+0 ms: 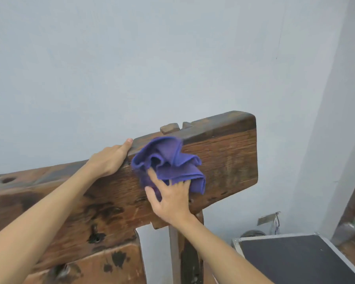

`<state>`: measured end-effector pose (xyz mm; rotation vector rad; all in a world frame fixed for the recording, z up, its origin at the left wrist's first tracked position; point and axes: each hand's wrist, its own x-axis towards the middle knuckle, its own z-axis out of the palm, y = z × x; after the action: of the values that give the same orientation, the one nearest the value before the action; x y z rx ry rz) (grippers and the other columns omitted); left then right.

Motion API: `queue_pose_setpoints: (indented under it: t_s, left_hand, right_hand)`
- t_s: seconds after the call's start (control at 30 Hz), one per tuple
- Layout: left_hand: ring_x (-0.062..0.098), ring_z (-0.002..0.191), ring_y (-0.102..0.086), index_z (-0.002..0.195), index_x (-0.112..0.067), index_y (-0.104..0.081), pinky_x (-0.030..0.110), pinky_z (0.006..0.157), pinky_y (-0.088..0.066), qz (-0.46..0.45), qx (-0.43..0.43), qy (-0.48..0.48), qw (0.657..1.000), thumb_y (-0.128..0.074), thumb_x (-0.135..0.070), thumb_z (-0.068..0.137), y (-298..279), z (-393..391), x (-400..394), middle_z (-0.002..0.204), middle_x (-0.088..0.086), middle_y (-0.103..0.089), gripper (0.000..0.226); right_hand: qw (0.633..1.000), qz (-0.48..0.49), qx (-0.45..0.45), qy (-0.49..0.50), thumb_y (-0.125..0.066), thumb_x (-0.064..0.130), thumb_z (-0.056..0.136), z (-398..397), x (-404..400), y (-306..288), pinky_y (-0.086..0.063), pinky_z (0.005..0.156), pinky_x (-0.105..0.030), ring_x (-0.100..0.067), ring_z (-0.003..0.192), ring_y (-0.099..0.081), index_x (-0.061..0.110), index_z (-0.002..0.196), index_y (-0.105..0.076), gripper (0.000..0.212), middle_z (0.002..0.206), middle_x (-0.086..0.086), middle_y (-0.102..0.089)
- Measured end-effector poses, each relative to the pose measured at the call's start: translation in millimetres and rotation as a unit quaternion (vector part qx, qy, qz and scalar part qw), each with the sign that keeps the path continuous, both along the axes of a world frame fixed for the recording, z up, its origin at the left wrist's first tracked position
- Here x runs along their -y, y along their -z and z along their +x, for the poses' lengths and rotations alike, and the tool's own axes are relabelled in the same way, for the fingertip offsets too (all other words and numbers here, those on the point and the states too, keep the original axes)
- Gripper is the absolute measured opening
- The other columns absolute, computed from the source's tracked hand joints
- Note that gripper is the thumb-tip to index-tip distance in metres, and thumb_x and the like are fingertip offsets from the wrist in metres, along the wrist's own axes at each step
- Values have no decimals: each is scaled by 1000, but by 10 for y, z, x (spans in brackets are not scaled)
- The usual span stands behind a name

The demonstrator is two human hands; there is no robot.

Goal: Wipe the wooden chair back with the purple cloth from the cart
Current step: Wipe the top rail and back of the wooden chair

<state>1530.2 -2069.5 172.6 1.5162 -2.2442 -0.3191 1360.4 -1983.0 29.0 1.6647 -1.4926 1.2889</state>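
Note:
The wooden chair back (223,158) is a thick, dark, weathered plank running from the left edge to the centre right, its top edge slanting upward. A crumpled purple cloth (170,162) lies pressed against its front face near the top edge. My right hand (170,197) presses the cloth from below, fingers spread over its lower folds. My left hand (111,158) grips the plank's top edge just left of the cloth, thumb on top.
A pale blue wall stands close behind the chair. A black case with metal edging (299,261) sits at the lower right, beside the chair's upright post (184,253). A lower wooden panel (103,265) shows at the bottom.

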Motion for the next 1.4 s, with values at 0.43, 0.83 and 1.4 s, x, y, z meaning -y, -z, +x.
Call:
queue_pose_setpoints:
  t_s: [0.43, 0.83, 1.4]
  left_hand:
    - [40, 112, -56, 143, -18, -32, 50, 91, -47, -27, -43, -10, 999, -34, -20, 101, 80, -24, 93, 130, 21, -57, 42]
    - [38, 120, -53, 139, -29, -40, 45, 94, -36, -65, 100, 40, 992, -5, -54, 100, 40, 67, -15, 137, 17, -57, 58]
    - [35, 103, -58, 137, -21, -34, 48, 85, -52, -165, 179, 41, 969, -32, -22, 103, 92, 20, -65, 123, 14, -60, 34]
  right_hand:
    - [913, -20, 372, 164, -26, 40, 107, -1782, -99, -612, -10, 124, -47, -31, 155, -16, 16, 160, -21, 58, 168, -12, -19]
    - [952, 250, -141, -104, -51, 33, 101, -496, -480, 784, -46, 94, -33, -20, 111, -61, 32, 123, -70, 29, 119, 3, -72]
    - [954, 73, 262, 129, -20, 59, 98, -2337, -107, -1469, -37, 87, -38, -29, 117, -55, 40, 121, -59, 49, 133, 1, -58]
